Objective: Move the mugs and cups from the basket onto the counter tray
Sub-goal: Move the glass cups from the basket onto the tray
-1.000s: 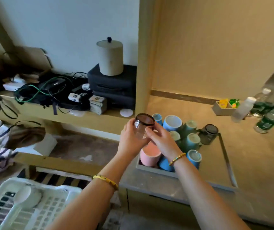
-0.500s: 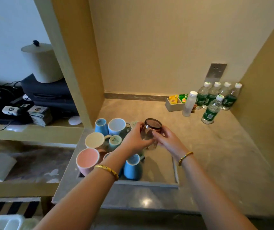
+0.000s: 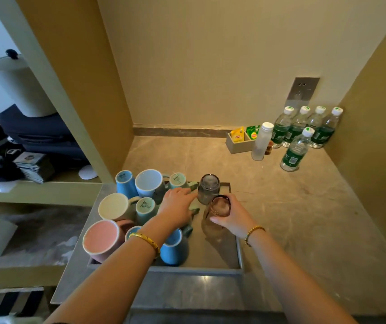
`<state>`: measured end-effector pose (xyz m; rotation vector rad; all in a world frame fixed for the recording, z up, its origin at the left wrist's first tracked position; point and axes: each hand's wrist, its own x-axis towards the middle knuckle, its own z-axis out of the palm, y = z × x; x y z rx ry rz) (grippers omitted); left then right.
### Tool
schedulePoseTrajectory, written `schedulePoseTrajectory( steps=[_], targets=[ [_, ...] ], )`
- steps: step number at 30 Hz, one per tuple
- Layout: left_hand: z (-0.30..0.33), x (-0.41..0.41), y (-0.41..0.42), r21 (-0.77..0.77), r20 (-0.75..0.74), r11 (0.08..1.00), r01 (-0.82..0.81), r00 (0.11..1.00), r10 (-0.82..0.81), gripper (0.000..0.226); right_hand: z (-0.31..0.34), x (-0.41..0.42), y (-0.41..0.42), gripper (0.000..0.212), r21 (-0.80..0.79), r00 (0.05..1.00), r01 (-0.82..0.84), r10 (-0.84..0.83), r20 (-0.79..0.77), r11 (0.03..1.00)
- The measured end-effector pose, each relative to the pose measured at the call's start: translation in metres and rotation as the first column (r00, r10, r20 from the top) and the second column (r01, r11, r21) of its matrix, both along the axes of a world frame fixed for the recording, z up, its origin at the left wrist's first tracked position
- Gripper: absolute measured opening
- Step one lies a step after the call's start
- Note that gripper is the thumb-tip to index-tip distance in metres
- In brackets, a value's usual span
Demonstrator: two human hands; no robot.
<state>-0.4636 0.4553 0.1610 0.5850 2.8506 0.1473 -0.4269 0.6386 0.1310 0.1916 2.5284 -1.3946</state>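
A grey counter tray (image 3: 238, 254) holds several upturned mugs: a pink mug (image 3: 100, 239), a cream mug (image 3: 113, 206), blue mugs (image 3: 126, 183) and teal ones. My right hand (image 3: 230, 213) grips a brown glass cup (image 3: 220, 208), which stands mouth-down on the tray's right half. Just behind it stands a second smoky glass cup (image 3: 208, 189). My left hand (image 3: 179, 204) lies flat, fingers spread, over the teal mugs left of the glass and holds nothing. The basket is out of view.
Several green-labelled water bottles (image 3: 296, 150) and a white bottle (image 3: 262, 141) stand at the back right beside a small grey tea-bag box (image 3: 237, 142). Niche walls close in left and right. A shelf with a dark case and cables lies to the left.
The brown glass cup went from both hands above the mugs down onto the tray's right half. My left hand let go and now rests over the teal mugs.
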Motion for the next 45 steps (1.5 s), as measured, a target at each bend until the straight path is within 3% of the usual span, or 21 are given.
schedulePoseTrajectory(
  steps=[4,9,17,25,28,32,35,41,45],
  targets=[
    [-0.009,-0.001,-0.009,-0.103,0.071,0.993,-0.063,0.995,0.07,0.055,-0.014,-0.009,-0.003,0.074,0.086,1.0,-0.027,0.027,0.0,0.996],
    [-0.012,-0.003,-0.011,-0.099,0.098,0.991,-0.094,0.99,0.104,0.048,-0.022,-0.02,-0.006,0.083,0.164,0.996,-0.086,0.081,0.038,0.983],
    [-0.01,-0.002,-0.011,-0.08,0.105,0.99,-0.112,0.987,0.12,0.052,-0.025,-0.033,-0.009,0.086,0.137,0.991,-0.105,0.091,0.101,0.985],
    [-0.011,-0.003,-0.002,-0.184,0.032,0.977,-0.105,0.993,0.112,0.05,-0.027,-0.034,-0.013,0.094,0.111,0.988,-0.095,0.08,0.132,0.989],
    [-0.012,-0.004,0.008,-0.117,-0.031,0.991,-0.068,0.997,0.065,0.049,-0.027,-0.031,-0.016,0.098,0.106,0.989,-0.029,0.013,0.144,0.994],
    [-0.013,-0.006,0.028,0.049,0.035,0.998,0.03,0.999,-0.031,0.055,-0.031,-0.026,-0.012,0.065,0.171,0.982,0.102,-0.127,0.14,0.98],
    [-0.017,-0.005,0.038,-0.02,0.056,0.99,0.138,0.989,-0.137,0.045,-0.032,-0.02,-0.008,0.044,0.168,0.985,0.076,-0.1,0.138,0.983],
    [-0.026,0.006,0.039,-0.118,0.013,0.98,0.161,0.987,-0.161,0.05,-0.033,-0.014,-0.007,0.038,0.148,0.99,0.058,-0.076,0.118,0.987],
    [-0.013,0.011,0.03,0.029,-0.057,0.996,0.089,0.995,-0.087,0.036,-0.024,-0.013,-0.011,0.042,0.081,0.988,0.146,-0.149,0.04,0.986]
  ],
)
